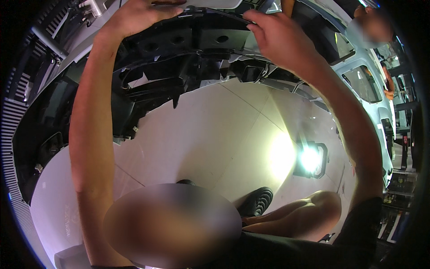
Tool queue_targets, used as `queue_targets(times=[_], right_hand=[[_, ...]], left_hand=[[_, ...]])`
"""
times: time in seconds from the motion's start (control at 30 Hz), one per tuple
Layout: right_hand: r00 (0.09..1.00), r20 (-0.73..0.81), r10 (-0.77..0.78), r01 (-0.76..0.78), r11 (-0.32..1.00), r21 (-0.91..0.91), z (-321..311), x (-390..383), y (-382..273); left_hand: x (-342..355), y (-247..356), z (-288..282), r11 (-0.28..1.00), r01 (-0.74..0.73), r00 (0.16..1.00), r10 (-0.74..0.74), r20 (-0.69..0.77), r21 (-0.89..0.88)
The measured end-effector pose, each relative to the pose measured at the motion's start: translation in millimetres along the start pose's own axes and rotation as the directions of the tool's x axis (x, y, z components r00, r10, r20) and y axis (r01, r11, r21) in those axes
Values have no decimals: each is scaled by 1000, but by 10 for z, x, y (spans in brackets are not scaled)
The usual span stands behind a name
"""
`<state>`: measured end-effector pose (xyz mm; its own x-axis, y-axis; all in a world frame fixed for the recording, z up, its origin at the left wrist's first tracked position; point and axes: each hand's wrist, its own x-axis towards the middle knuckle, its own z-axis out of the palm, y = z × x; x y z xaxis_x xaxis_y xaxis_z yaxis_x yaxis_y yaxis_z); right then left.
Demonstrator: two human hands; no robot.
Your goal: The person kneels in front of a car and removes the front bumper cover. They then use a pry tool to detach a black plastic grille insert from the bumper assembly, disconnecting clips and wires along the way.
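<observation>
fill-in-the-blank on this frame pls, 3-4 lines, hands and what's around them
1. Both hands, left hand and right hand, are raised to the black ____ of a vehicle.
2. The work light standing on the floor is switched ____.
3. The black shoe lies to the ____ of the work light in the picture.

Missing words: underside; on; left

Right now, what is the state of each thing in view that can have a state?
Left hand: raised, gripping the black underbody part.
Right hand: raised, fingers on the same part.
Work lamp: lit, standing on the floor.
Black shoe: worn, on the floor.
</observation>
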<state>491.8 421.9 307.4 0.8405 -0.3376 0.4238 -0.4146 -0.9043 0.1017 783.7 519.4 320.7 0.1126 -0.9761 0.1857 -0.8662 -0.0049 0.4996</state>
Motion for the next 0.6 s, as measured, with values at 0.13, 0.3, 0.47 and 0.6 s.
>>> queue_targets(times=[0.13, 0.3, 0.47, 0.6], right_hand=[[997, 60, 42, -40, 999, -36, -103, 88, -164], [997, 61, 55, -52, 997, -48, -112, 100, -177], [999, 4, -32, 31, 999, 27, -37, 93, 4], [999, 39, -30, 32, 997, -64, -73, 225, 212]], left_hand=[[-39, 41, -23, 998, 5, 1000, -5, 4, 59], [-102, 77, -63, 997, -24, 1000, 24, 3, 76], [-51, 26, -24, 993, -13, 1000, 14, -13, 121], [-26, -16, -12, 994, -57, 998, 57, -4, 93]])
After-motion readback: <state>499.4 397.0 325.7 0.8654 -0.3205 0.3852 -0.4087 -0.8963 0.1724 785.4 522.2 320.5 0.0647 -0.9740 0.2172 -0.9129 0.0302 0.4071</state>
